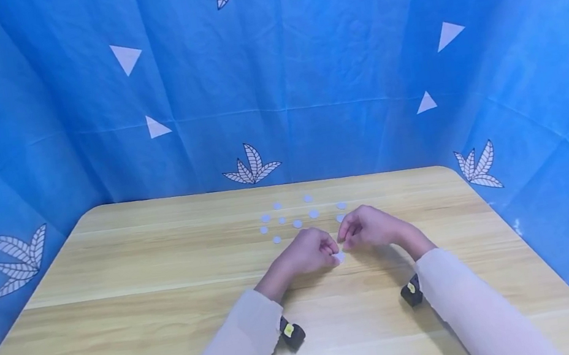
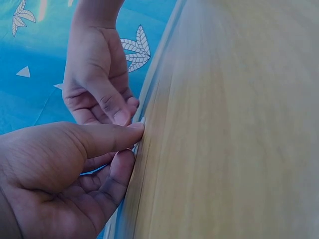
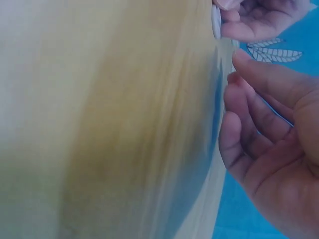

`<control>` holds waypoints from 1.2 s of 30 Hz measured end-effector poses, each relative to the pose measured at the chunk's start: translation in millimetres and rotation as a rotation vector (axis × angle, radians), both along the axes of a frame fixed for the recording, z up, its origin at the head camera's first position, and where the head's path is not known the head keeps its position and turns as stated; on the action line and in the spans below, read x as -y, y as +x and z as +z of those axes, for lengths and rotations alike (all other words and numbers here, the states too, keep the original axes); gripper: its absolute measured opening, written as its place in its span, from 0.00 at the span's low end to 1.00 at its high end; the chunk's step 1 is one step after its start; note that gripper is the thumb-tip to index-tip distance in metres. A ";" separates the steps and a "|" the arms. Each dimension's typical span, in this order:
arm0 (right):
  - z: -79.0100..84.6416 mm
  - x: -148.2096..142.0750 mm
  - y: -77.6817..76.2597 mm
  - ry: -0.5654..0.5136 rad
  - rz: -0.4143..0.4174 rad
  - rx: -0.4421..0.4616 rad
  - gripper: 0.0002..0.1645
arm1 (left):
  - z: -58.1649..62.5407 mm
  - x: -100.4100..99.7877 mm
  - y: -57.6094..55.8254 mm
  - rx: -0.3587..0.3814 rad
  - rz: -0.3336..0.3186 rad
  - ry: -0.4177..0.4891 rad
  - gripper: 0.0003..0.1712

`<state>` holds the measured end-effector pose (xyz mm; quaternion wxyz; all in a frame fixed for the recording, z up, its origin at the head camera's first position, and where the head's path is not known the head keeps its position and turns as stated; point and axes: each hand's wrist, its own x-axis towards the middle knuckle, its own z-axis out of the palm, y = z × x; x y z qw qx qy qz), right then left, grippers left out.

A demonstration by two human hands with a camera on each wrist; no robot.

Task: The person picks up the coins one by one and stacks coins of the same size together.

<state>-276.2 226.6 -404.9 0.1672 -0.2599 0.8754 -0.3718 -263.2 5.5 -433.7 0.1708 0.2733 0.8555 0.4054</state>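
A small round white disc (image 1: 339, 257) is at the fingertips of the left hand (image 1: 310, 251), just over the wooden table. Thumb and fingers pinch it. Seen from the right wrist, the disc (image 3: 216, 22) stands nearly edge-on, its rim low by the tabletop. The right hand (image 1: 369, 227) is close on the other side, thumb and index fingertips bent toward the disc. Whether a thin piece lies between those right fingertips is too small to tell. From the left wrist, the right hand (image 2: 97, 69) appears just behind the left thumb, hiding part of the contact.
Several more pale discs, among them one disc (image 1: 297, 224) and another disc (image 1: 308, 198), lie scattered on the wooden table (image 1: 135, 325) beyond the hands. A blue patterned curtain (image 1: 267, 68) hangs behind the table and along both sides.
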 end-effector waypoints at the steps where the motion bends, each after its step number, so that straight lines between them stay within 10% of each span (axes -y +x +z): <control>1: 0.3 -0.6 -1.4 0.002 -0.013 -0.009 0.09 | 0.1 0.1 0.3 0.000 0.001 0.000 0.07; 17: -12.7 -14.9 -28.1 0.031 -0.237 -0.119 0.10 | 0.2 -0.4 0.1 -0.011 0.010 0.010 0.07; 36: -10.0 -9.7 -46.1 0.102 -0.266 -0.052 0.15 | 2.9 0.4 2.4 0.002 0.019 0.000 0.06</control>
